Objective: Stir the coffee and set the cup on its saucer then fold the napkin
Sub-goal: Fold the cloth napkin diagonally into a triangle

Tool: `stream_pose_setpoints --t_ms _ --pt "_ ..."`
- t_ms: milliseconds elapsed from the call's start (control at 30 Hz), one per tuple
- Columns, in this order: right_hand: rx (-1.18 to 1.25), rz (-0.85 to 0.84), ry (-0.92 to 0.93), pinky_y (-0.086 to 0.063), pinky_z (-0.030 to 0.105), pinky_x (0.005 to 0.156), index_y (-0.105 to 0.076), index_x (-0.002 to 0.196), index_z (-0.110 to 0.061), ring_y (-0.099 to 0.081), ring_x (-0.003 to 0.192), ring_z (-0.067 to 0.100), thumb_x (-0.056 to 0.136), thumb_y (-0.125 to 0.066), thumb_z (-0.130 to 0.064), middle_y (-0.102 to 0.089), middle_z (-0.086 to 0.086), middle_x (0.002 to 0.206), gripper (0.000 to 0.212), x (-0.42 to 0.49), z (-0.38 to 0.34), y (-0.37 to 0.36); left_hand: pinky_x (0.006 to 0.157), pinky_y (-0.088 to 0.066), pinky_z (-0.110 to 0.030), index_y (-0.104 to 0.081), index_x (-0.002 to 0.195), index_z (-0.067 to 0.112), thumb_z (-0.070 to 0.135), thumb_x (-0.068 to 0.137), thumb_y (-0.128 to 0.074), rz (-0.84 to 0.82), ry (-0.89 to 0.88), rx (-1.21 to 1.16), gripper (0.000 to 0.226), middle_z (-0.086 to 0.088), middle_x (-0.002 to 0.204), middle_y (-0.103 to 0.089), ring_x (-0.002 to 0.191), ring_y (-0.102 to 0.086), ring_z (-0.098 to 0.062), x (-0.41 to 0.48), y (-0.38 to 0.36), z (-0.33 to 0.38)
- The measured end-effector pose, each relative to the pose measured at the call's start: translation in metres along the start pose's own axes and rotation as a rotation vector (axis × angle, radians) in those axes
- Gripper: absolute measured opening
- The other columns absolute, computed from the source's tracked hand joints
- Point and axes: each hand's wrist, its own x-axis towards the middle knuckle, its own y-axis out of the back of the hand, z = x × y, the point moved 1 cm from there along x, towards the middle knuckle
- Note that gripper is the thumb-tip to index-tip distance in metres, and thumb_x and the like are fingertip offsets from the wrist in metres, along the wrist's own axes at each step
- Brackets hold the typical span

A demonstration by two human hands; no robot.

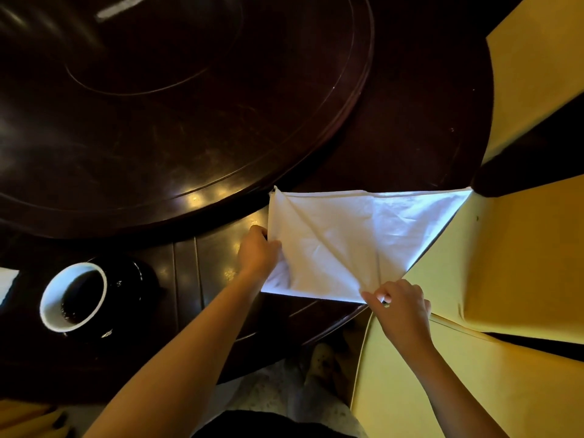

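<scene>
A white cloth napkin [354,235] lies on the dark wooden table [410,121], partly folded, with a diagonal crease and its right tip reaching past the table edge. My left hand [257,249] pinches the napkin's left edge. My right hand [399,306] pinches its near corner at the table's rim. A cup [74,297], white inside and holding dark coffee, sits on a black saucer [139,279] at the near left, apart from both hands. No spoon is visible.
A large dark turntable [177,99] covers the table's middle, just behind the napkin. Yellow-covered chairs [521,254] stand close on the right. A white object [8,279] shows at the left edge. Speckled floor [284,390] lies below.
</scene>
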Motion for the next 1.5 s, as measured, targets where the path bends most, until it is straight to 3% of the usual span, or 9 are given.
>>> stream_pose_setpoints --t_ms 267,467,533,600,700,800,1133,1233,1500 --pt "-0.059 0.021 0.195 -0.026 0.031 0.074 -0.057 0.063 -0.021 -0.040 0.077 0.016 0.080 -0.067 -0.039 -0.050 -0.004 0.073 0.027 -0.010 -0.004 -0.005 0.062 -0.041 -0.032 -0.049 0.070 0.013 0.023 0.085 -0.057 0.164 0.150 0.000 0.020 -0.007 0.074 -0.055 0.070 -0.051 -0.027 -0.043 0.017 -0.060" --pt "-0.143 0.062 0.231 -0.036 0.039 0.078 -0.063 0.080 -0.013 -0.050 0.087 0.027 0.083 -0.065 -0.030 -0.058 0.007 0.085 0.017 -0.024 -0.023 -0.020 0.071 -0.049 -0.038 -0.054 0.089 0.009 0.022 0.083 -0.061 0.163 0.343 -0.097 0.015 -0.013 0.096 -0.061 0.086 -0.057 -0.030 -0.077 0.036 -0.097" --pt "-0.133 0.194 0.284 -0.041 0.044 0.082 -0.061 0.093 -0.009 -0.050 0.093 0.033 0.086 -0.057 -0.021 -0.060 0.013 0.095 0.015 -0.031 -0.039 -0.027 0.086 -0.048 -0.046 -0.049 0.115 0.007 0.020 0.084 -0.059 0.325 0.211 0.019 0.035 -0.016 0.115 -0.055 0.104 -0.053 -0.033 -0.086 0.038 -0.098" --pt "-0.093 0.208 0.448 -0.036 0.047 0.099 -0.056 0.114 -0.006 -0.045 0.112 0.033 0.088 -0.043 -0.021 -0.060 0.017 0.116 0.033 -0.043 -0.068 -0.047 0.095 -0.043 -0.045 -0.047 0.126 0.006 0.017 0.088 -0.054 0.435 -0.178 0.111 0.040 -0.016 0.124 -0.053 0.115 -0.048 -0.032 -0.086 0.037 -0.089" --pt "-0.318 -0.122 0.767 -0.015 0.048 0.117 -0.028 0.143 -0.005 -0.013 0.143 0.033 0.094 -0.037 -0.030 -0.022 0.014 0.153 0.056 -0.068 -0.108 -0.097 0.112 -0.025 -0.044 -0.041 0.137 0.009 0.033 0.095 -0.033 0.223 -0.511 0.254 0.048 -0.014 0.142 -0.044 0.133 -0.037 -0.029 -0.059 0.025 -0.086" --pt "-0.440 -0.135 0.750 -0.013 0.046 0.116 -0.021 0.145 -0.007 -0.010 0.144 0.026 0.095 -0.018 -0.041 -0.012 0.010 0.154 0.061 -0.068 -0.110 -0.111 0.116 0.000 -0.037 -0.025 0.144 0.012 0.049 0.096 -0.001 0.130 -0.570 0.537 0.065 -0.010 0.152 -0.023 0.142 -0.017 -0.027 -0.034 0.015 -0.106" --pt "-0.456 0.017 0.340 -0.002 0.040 0.114 -0.007 0.149 -0.017 -0.009 0.144 0.015 0.095 -0.008 -0.043 -0.009 -0.002 0.157 0.059 -0.032 -0.008 -0.046 0.116 0.005 -0.042 -0.020 0.146 0.017 0.056 0.088 0.007 0.204 -0.479 0.609 0.076 -0.003 0.156 -0.014 0.144 -0.003 -0.016 -0.030 0.012 -0.107" --pt "-0.416 0.047 0.292 -0.007 0.043 0.115 -0.019 0.146 -0.009 -0.016 0.142 0.021 0.095 0.003 -0.046 -0.021 0.008 0.155 0.067 -0.029 -0.018 -0.038 0.115 0.004 -0.043 -0.019 0.146 0.013 0.057 0.089 0.007 0.228 -0.485 0.600 0.076 -0.008 0.156 -0.016 0.143 -0.006 -0.019 -0.031 0.013 -0.106" --pt "-0.494 -0.182 0.831 -0.013 0.041 0.114 -0.022 0.145 -0.015 -0.015 0.142 0.021 0.099 -0.005 -0.040 -0.026 0.004 0.153 0.055 -0.012 -0.087 -0.081 0.115 -0.007 -0.043 -0.030 0.141 0.004 0.039 0.098 -0.003 0.160 -0.534 0.609 0.062 -0.016 0.150 -0.028 0.141 -0.019 -0.027 -0.078 -0.024 -0.099"
